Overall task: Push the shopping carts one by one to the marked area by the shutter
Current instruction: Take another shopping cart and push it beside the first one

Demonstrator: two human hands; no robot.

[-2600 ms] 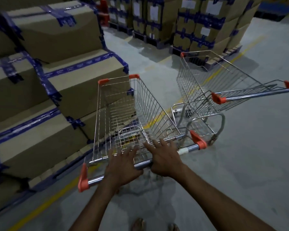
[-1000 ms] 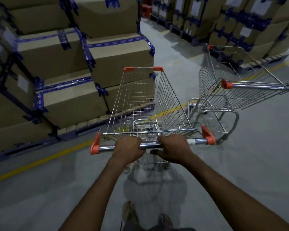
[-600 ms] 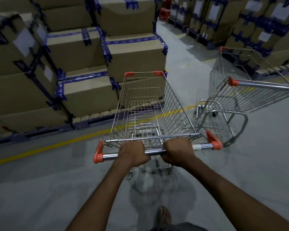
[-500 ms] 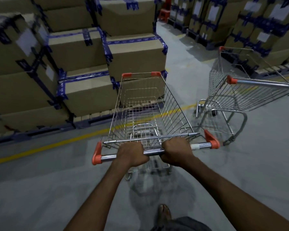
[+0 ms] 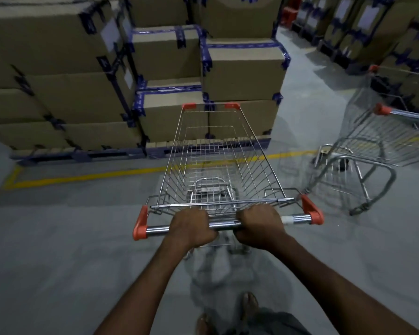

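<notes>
Both fists, left hand (image 5: pixel 191 227) and right hand (image 5: pixel 260 226), wrap the shopping cart (image 5: pixel 224 165) handle (image 5: pixel 225 225). A second cart (image 5: pixel 373 143) stands to its right, near taped cartons (image 5: pixel 242 68).

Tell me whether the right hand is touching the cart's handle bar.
Touching. The head view shows the right hand wrapped round the chrome handle bar, with no gap between them.

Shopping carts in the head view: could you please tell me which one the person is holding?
The centre cart, directly ahead: left hand and right hand both grip its handle bar. The other cart stands apart at the right, untouched.
</notes>
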